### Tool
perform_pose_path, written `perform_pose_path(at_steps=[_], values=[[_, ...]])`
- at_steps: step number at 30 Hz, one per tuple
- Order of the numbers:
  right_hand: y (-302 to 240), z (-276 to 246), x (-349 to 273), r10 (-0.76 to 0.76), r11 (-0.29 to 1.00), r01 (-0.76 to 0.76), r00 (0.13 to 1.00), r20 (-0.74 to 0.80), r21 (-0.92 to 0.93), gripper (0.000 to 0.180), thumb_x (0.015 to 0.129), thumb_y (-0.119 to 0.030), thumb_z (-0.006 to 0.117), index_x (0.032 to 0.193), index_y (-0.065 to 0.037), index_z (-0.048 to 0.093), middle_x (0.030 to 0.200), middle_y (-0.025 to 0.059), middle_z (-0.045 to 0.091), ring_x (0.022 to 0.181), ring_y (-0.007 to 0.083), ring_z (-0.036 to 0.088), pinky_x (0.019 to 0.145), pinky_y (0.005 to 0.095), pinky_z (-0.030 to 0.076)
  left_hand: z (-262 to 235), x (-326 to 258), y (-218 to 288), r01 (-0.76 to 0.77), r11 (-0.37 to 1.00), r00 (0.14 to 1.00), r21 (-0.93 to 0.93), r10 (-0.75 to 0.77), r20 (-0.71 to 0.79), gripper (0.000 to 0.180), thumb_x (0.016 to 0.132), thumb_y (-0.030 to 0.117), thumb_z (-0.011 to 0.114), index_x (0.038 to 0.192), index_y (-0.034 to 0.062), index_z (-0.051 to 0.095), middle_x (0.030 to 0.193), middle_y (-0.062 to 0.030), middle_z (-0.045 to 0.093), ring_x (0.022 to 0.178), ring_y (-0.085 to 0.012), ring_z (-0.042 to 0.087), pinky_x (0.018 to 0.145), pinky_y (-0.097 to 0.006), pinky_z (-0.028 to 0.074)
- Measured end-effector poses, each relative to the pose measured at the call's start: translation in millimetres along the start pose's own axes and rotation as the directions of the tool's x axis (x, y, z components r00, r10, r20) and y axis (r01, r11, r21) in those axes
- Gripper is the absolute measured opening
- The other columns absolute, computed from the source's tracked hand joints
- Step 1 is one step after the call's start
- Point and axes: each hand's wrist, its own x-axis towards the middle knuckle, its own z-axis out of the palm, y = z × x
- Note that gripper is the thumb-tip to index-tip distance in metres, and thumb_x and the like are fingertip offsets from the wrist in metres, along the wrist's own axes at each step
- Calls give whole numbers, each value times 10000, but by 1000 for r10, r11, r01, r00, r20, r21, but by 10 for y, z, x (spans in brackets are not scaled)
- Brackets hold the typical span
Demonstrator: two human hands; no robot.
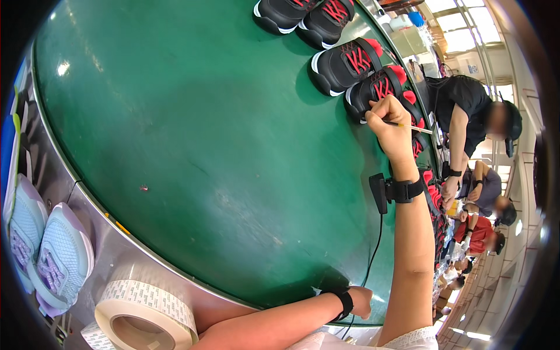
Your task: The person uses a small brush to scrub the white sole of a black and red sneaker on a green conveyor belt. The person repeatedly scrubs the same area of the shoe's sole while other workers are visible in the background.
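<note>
My right grip (392, 129) pinches a thin stick (419, 129) by a black shoe (362, 95) on the worktop (175, 146), where slack holding could let it slip and scratch, while my left grip (361, 302) I can't tell

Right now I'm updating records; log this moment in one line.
right hand: holding slim pen-like tool at black red-laced shoe | left hand: near edge of green tabletop

The middle of the frame is being filled by a broad green tabletop (175, 146), bordered at lower left by a metal ledge (112, 248). A bright glare spot (63, 69) is being reflected at upper left. Light is being admitted through windows (458, 23) at upper right; a pale ceiling (504, 277) is being lit by lamps (478, 335) at lower right.
</note>
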Motion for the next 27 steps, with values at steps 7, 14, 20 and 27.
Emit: perform_pose_path(at_steps=[7, 14, 20, 27], values=[[23, -42, -50, 35, 997, -33, 999, -21, 67, 198, 692, 35, 586, 597, -31, 425, 586, -17, 439, 596, 70, 435, 825, 293, 424, 10, 19, 6, 19, 1000, 1000, -4, -19, 11, 509, 639, 258, 627, 1031, -45, 507, 987, -206, 574, 926, -312, 559, 759, -377, 448], [8, -36, -129, 74, 996, -71, 996, -55, 57, 200, 694, 32, 591, 600, -30, 426, 603, -7, 440, 602, 77, 435, 810, 290, 430, -29, -26, 31, 40, 999, 999, -9, -39, 35, 527, 644, 253, 630, 1058, -45, 498, 1015, -205, 566, 946, -311, 552, 770, -378, 445], [53, -110, -185, 24, 1000, -24, 999, -43, 3, 199, 679, 43, 577, 583, -28, 418, 592, 2, 440, 593, 85, 441, 818, 302, 431, -32, -31, 41, 29, 999, 999, -13, -29, 35, 534, 649, 258, 627, 1063, -51, 491, 1023, -207, 563, 954, -314, 548, 785, -377, 441], [38, -204, -222, 63, 994, -57, 996, -60, 98, 194, 692, 42, 578, 604, -41, 427, 601, 2, 468, 593, 81, 449, 837, 314, 422, -6, -9, 34, 12, 1000, 1000, 2, -12, 16, 531, 646, 254, 620, 1063, -48, 492, 1021, -210, 564, 959, -313, 547, 791, -374, 439]])
